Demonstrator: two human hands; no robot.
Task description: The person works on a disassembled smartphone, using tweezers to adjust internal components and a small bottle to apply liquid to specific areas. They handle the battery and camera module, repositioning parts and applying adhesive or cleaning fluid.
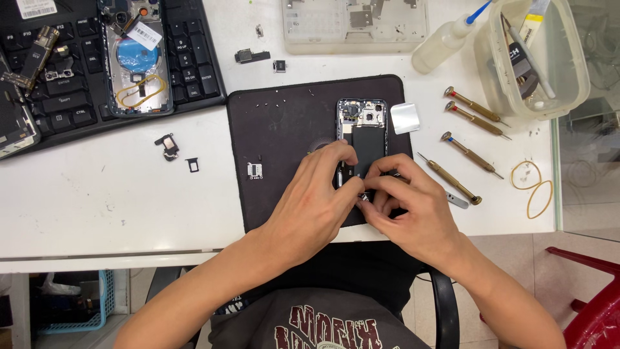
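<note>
An opened phone (363,123) lies back-up on a black work mat (284,142), its black battery and camera parts showing. My left hand (316,200) covers the phone's lower left half, fingers curled against its edge. My right hand (407,207) meets it from the right, fingertips pinched together over the phone's lower end on something small that I cannot make out. The bottom of the phone is hidden under both hands.
Several brass-handled screwdrivers (468,152) lie right of the mat, near rubber bands (533,184) and a clear tub (533,58). A squeeze bottle (442,42) and parts tray (355,26) sit at the back. A keyboard (77,84) carrying another opened phone (137,58) is at the left.
</note>
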